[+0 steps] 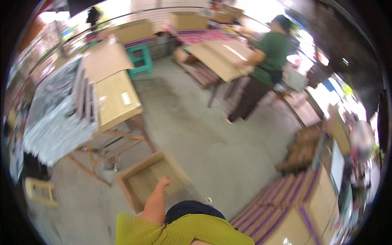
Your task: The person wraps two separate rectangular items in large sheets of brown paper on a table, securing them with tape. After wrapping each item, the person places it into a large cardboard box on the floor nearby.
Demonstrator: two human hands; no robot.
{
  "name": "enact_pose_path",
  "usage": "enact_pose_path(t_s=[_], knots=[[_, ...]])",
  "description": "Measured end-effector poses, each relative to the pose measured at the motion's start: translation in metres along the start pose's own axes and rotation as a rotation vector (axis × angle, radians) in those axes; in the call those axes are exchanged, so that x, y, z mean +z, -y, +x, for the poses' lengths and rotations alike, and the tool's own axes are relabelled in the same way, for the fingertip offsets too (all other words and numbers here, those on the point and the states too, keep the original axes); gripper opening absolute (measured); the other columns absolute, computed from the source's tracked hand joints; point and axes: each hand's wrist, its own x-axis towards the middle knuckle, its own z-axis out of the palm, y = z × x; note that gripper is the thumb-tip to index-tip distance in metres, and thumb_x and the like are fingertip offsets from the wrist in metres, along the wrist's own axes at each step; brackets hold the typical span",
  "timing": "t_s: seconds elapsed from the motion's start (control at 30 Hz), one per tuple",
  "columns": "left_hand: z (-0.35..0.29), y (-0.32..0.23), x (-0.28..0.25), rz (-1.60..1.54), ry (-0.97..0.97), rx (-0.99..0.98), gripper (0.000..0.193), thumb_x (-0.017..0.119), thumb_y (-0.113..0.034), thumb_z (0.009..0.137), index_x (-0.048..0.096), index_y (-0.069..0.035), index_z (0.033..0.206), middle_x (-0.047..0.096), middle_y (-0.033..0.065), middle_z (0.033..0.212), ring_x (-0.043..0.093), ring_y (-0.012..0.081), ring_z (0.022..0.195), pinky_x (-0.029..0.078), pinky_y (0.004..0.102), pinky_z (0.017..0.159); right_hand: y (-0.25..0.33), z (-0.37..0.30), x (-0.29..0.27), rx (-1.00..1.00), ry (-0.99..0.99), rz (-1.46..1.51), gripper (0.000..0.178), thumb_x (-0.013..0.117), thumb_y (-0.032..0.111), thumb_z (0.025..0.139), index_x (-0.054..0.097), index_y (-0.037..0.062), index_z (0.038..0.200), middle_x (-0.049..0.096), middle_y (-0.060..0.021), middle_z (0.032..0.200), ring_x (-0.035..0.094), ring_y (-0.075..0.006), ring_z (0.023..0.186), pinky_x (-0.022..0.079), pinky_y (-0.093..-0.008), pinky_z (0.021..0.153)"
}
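My left arm reaches down and forward from a yellow-green sleeve. At its end my left hand (164, 181) is closed at the side of an open cardboard box (130, 183), and its fingers seem to grip the box's wall; blur softens the exact contact. The box's brown inside faces up, and nothing shows in it. My right hand is out of view.
A wooden table (116, 98) with cardboard stands at left, beside plastic-wrapped goods (61, 126). A small wooden stool (41, 191) sits lower left, a green stool (140, 60) farther back. Purple-taped cartons (281, 204) fill the lower right. A person (267, 61) works at a far table.
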Motion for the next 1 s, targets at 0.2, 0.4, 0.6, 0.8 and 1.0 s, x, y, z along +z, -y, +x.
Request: enact_pose_path(t_s=[0.2, 0.4, 0.6, 0.8, 1.0], knots=[[0.029, -0.115, -0.004, -0.135, -0.067, 0.076, 0.05, 0.07, -0.031, 0.083, 0.062, -0.003, 0.123, 0.068, 0.0176, 0.113, 0.067, 0.0308, 0.098, 0.052, 0.0449, 0.087, 0.272, 0.204, -0.296, -0.739, -0.562, -1.408, 0.023, 0.068, 0.027, 0.08, 0.069, 0.0066, 0.091, 0.068, -0.01, 0.079, 0.067, -0.0276, 0.077, 0.052, -0.0457, 0.068], [0.119, -0.218, -0.121, -0.206, -0.809, 0.277, 0.06, 0.075, -0.028, 0.08, 0.054, -0.005, 0.131, 0.063, 0.0178, 0.117, 0.062, 0.0334, 0.098, 0.05, 0.044, 0.087, 0.764, 0.225, -0.267, -0.806, -0.244, 0.153, 0.026, 0.062, 0.019, 0.093, 0.067, 0.0012, 0.112, 0.069, -0.0079, 0.091, 0.065, -0.0166, 0.078, 0.049, -0.0327, 0.066], [0.219, -0.389, -0.235, -0.395, -1.053, 0.41, 0.059, 0.073, -0.021, 0.081, 0.051, -0.01, 0.134, 0.054, 0.0177, 0.124, 0.06, 0.0332, 0.098, 0.05, 0.0439, 0.086, 0.967, 0.273, -0.178, -1.163, -0.036, -0.507, 0.04, 0.068, 0.015, 0.086, 0.063, 0.0006, 0.122, 0.07, -0.0117, 0.104, 0.066, -0.0195, 0.083, 0.052, -0.0334, 0.078], [0.263, -0.49, -0.422, -0.28, -1.234, 0.579, 0.055, 0.073, -0.018, 0.081, 0.053, -0.013, 0.132, 0.049, 0.0169, 0.129, 0.055, 0.0349, 0.113, 0.049, 0.0425, 0.094, 1.055, 0.376, -0.121, -0.477, 0.423, -1.136, 0.053, 0.073, 0.028, 0.083, 0.061, 0.0061, 0.129, 0.07, -0.0201, 0.1, 0.068, -0.0314, 0.09, 0.053, -0.0428, 0.082], [0.341, -0.513, -0.61, -0.276, -1.594, 0.308, 0.052, 0.074, -0.021, 0.081, 0.055, -0.011, 0.129, 0.044, 0.0209, 0.135, 0.05, 0.0375, 0.12, 0.045, 0.0448, 0.099, 1.292, 0.424, -0.061, -0.601, 0.3, -1.211, 0.052, 0.074, 0.028, 0.082, 0.061, 0.0057, 0.128, 0.07, -0.0208, 0.101, 0.068, -0.0339, 0.092, 0.053, -0.0439, 0.083]])
